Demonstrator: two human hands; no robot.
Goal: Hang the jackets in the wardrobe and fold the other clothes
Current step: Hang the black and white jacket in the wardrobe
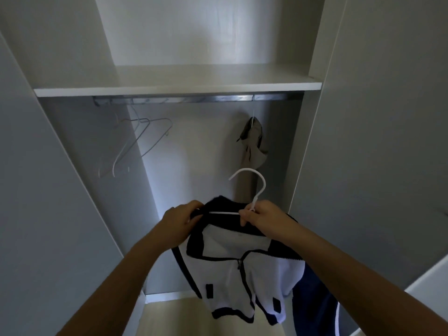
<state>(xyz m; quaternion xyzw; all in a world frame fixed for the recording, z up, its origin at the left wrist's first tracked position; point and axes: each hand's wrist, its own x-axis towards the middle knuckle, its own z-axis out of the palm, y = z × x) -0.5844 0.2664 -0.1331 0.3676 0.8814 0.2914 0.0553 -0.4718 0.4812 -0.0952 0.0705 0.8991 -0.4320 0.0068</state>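
A white-and-navy jacket [232,270] is held up in front of the open wardrobe [72,69], near the camera and below the rail [194,99]. It is draped on a white hanger [224,212], with the zip partly closed and the hem hanging toward the pale floor [169,316]. The dark collar at the jacket's left shoulder is gripped by the left hand [180,220], the fingers curled over the cloth and the end of the hanger bar. The base of the hanger's neck is pinched by the right hand [263,218] between thumb and fingertips. The hook stands clear above that hand and is not on the rail.

Farther in, the rail is fixed just under a white shelf [177,89]. At its left end a few bare wire hangers [130,144] are hung together; toward its right end a grey garment [252,141] is suspended, well apart from them. Navy cloth with a white stripe [312,299] is seen low on the right, behind the right forearm — whether it belongs to the held jacket cannot be told.
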